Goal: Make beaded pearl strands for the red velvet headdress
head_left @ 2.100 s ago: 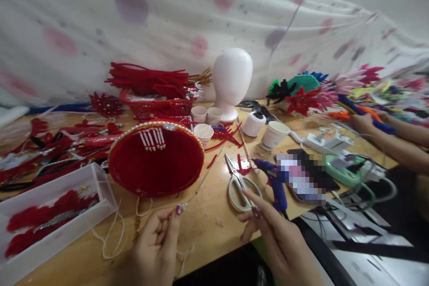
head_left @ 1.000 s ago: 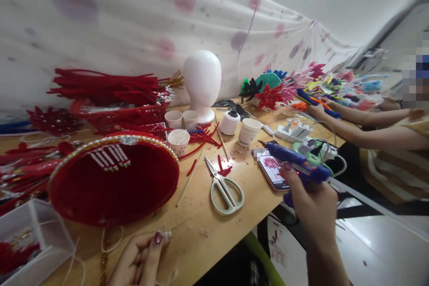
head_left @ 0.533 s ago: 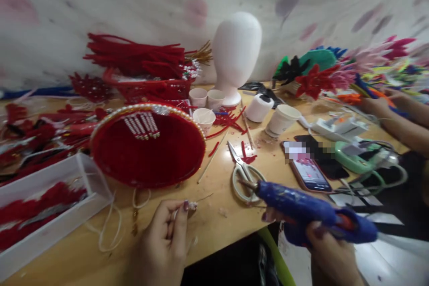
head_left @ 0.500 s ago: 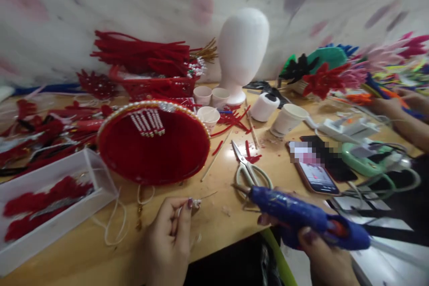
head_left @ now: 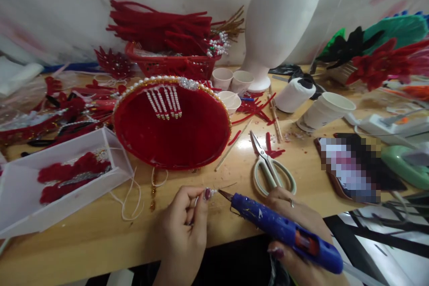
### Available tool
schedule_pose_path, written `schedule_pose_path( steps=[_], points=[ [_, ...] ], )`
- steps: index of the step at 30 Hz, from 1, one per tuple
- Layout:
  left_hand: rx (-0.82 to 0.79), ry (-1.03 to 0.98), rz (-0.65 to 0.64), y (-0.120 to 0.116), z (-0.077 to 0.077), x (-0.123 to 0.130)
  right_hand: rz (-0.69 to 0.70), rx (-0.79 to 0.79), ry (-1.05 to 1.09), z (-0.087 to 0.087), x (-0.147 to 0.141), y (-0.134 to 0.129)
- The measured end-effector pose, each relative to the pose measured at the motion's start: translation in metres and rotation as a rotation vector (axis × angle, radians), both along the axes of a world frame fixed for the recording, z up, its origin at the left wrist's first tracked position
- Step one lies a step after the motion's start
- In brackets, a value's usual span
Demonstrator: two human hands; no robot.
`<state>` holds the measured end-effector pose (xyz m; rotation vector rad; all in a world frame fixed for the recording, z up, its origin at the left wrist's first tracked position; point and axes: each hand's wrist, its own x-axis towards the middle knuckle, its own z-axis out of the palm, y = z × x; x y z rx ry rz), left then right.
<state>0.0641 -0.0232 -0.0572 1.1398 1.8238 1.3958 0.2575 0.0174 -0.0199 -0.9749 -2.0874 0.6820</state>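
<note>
My left hand (head_left: 187, 216) is closed in a pinch on a small pearly ornament (head_left: 213, 191) with a thin wire sticking out to the right. My right hand (head_left: 298, 223) grips a blue hot glue gun (head_left: 281, 228), a clear glue stick trailing from its back. The gun's nozzle is right beside the ornament; whether they touch I cannot tell. Behind my hands stands a round red fan (head_left: 174, 138) edged with pearls and gold trim, short bead strands on its upper face. Scissors (head_left: 271, 165) with pale handles lie just past the glue gun.
At left is a white box (head_left: 67, 210) with red fuzzy pieces. A red basket (head_left: 174, 66) of red stems, paper cups (head_left: 326, 111), a white foam head (head_left: 281, 18) and a thread spool (head_left: 295, 94) stand behind. Phones (head_left: 351, 170) and a power strip (head_left: 389, 123) lie at right.
My right hand has brought the glue gun left, its nozzle now beside the ornament in my left hand. The view has shifted, and the other person's hands at right have left it.
</note>
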Motion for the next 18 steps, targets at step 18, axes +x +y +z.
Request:
schedule_pose_path(
  steps=[18],
  points=[
    [-0.019,-0.047,0.000,0.0009,0.0035,0.0023,0.019,0.039,-0.039,-0.0052,0.0002,0.0008]
  ],
)
